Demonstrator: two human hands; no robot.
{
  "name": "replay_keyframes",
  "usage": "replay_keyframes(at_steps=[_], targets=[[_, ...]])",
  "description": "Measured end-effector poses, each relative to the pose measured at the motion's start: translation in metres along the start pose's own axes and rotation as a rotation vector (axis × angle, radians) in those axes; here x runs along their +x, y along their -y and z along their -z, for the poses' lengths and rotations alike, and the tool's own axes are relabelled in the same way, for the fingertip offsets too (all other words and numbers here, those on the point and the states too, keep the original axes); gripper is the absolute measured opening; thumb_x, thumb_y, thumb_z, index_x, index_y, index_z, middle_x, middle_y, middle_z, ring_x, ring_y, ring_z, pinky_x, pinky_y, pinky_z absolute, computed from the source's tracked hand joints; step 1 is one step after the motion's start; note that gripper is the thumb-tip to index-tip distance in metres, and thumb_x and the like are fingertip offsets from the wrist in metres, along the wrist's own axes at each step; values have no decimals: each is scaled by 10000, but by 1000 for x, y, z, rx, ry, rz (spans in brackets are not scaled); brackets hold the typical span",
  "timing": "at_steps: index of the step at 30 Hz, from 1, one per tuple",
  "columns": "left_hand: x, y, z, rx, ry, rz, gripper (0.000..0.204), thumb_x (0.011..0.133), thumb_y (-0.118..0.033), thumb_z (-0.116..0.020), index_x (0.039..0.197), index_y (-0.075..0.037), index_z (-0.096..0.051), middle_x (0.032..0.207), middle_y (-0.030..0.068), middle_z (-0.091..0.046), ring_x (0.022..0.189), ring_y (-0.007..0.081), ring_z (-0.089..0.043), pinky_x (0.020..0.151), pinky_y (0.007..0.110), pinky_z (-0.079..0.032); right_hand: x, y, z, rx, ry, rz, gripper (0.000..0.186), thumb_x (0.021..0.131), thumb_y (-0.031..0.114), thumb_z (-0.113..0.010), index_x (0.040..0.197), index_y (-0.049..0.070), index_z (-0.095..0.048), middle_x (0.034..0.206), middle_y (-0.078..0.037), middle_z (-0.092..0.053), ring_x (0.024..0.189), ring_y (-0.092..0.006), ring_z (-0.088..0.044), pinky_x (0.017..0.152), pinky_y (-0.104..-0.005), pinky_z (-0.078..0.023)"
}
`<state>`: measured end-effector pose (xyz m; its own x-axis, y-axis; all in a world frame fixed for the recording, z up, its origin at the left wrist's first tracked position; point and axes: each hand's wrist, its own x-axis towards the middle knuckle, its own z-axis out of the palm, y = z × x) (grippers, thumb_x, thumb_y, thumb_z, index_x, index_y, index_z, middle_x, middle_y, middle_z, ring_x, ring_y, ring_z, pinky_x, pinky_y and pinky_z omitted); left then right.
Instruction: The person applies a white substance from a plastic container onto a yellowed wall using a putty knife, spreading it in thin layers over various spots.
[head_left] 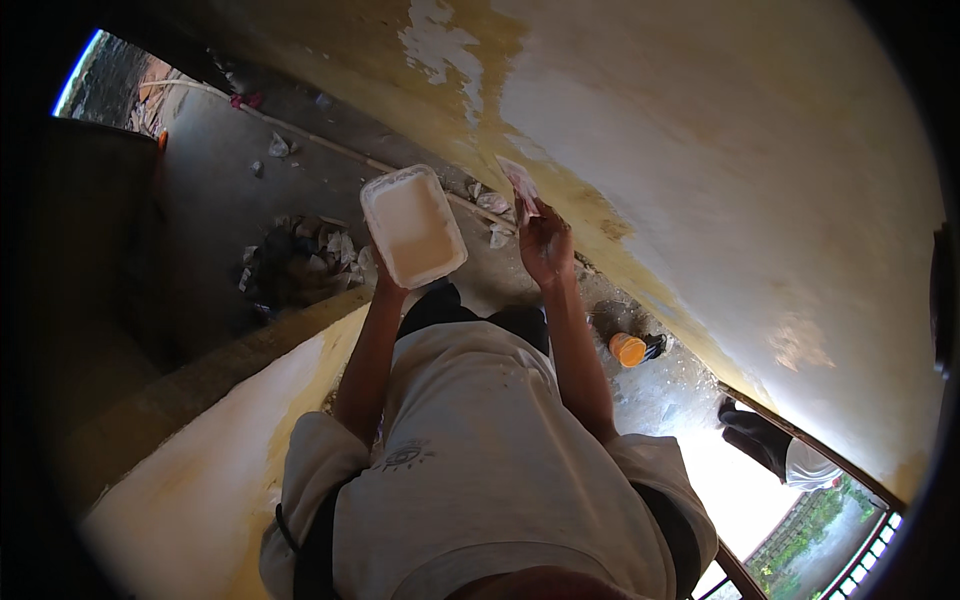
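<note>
My left hand point(385, 272) grips a white plastic rectangular tub point(412, 225) with a pale off-white substance inside, its fingers mostly hidden behind the tub. My right hand point(545, 243) is closed on a flat, paint-smeared scraper point(519, 180), its blade at or very close to the yellowish wall point(710, 170); whether it touches, I cannot tell. The wall carries white patches over the yellow paint.
A long pale pole point(300, 130) lies along the dusty floor point(205, 180), near a heap of scraps point(295, 260). An orange container point(627, 350) stands by the wall base. A low ledge point(200, 440) is at left, another person point(760, 440) at lower right by a railing.
</note>
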<state>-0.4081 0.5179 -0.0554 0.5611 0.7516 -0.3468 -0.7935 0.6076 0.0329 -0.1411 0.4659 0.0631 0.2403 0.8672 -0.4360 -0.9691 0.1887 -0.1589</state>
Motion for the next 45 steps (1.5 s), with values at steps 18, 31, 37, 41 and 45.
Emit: replay_keyframes(at_steps=[18, 31, 37, 41, 45], targets=[[-91, -40, 86, 55, -561, -145, 560, 957, -405, -426, 1417, -107, -307, 1346, 116, -454, 1202, 279, -499, 959, 486, -471, 235, 10, 154, 402, -172, 26, 295, 940, 73, -380, 1104, -143, -495, 1033, -241, -588, 885, -283, -607, 756, -306, -563], [-44, 30, 69, 4, -478, -22, 563, 958, -429, -400, 1414, -111, -315, 1341, 114, -459, 1195, 274, -506, 957, 480, -473, 73, 80, 217, 304, -180, 124, 258, 907, 21, -441, 1112, -118, -513, 1031, -208, -613, 916, -270, -618, 764, -308, -565], [-65, 10, 73, 21, -513, -51, 565, 958, -441, -388, 1413, -113, -318, 1339, 113, -462, 1191, 273, -509, 956, 478, -474, 183, -21, 184, 113, -278, 50, 288, 954, 112, -442, 1143, -103, -469, 1148, -213, -538, 1004, -282, -579, 866, -333, -537], [-67, -9, 85, 40, -546, -53, 567, 958, -448, -380, 1413, -114, -320, 1337, 112, -463, 1189, 271, -511, 956, 476, -474, 245, -25, 177, 357, -328, 99, 253, 948, 100, -428, 1089, -105, -474, 985, -191, -570, 870, -267, -595, 762, -334, -547], [-63, -26, 88, 55, -565, -31, 569, 958, -456, -372, 1412, -116, -322, 1336, 111, -465, 1187, 270, -513, 955, 475, -475, 241, 38, 204, 542, -329, 294, 296, 924, 104, -401, 1056, -132, -523, 889, -227, -590, 749, -271, -598, 663, -312, -557]])
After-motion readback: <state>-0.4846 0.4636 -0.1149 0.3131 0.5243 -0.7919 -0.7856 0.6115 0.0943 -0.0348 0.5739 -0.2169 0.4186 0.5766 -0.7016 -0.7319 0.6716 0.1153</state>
